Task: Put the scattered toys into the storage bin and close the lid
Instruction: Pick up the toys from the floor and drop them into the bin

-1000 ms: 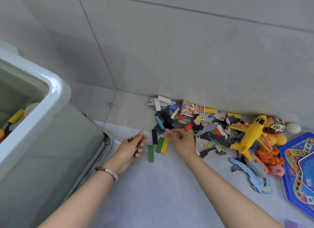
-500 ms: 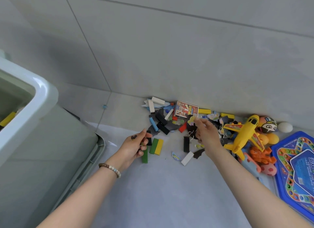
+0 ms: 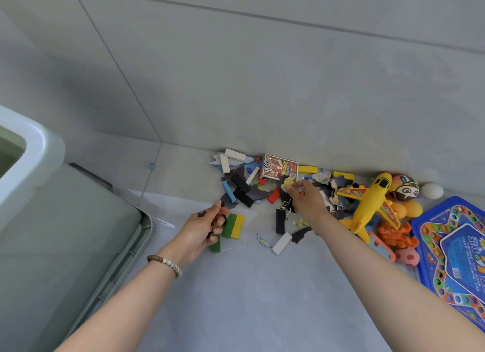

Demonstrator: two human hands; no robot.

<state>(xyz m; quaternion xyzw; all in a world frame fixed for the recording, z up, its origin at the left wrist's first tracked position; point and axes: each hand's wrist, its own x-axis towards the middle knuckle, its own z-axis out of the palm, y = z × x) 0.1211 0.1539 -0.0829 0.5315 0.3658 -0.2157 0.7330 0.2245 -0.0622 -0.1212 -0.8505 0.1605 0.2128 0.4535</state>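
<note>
A heap of small toys lies on the floor against the wall: coloured blocks (image 3: pixel 241 186), dark puzzle pieces, a red card box (image 3: pixel 278 167). My right hand (image 3: pixel 305 198) reaches into the heap and pinches a small yellow piece (image 3: pixel 287 182) between thumb and fingers. My left hand (image 3: pixel 203 227) curls round several small dark pieces, close to a green and yellow block (image 3: pixel 233 225). The pale green storage bin (image 3: pixel 36 152) stands open at the left, its inside mostly out of view.
The bin's lid (image 3: pixel 141 233) lies flat under the bin at the left. To the right are a yellow toy plane (image 3: pixel 370 202), a painted ball (image 3: pixel 404 189), a white egg (image 3: pixel 431 190), orange figures (image 3: pixel 396 233) and a blue game board (image 3: pixel 454 249). A white block (image 3: pixel 282 242) lies nearer me.
My right hand moved right and further into the heap and now pinches the yellow piece. A black block and a white block now lie apart from the heap. My left hand barely moved.
</note>
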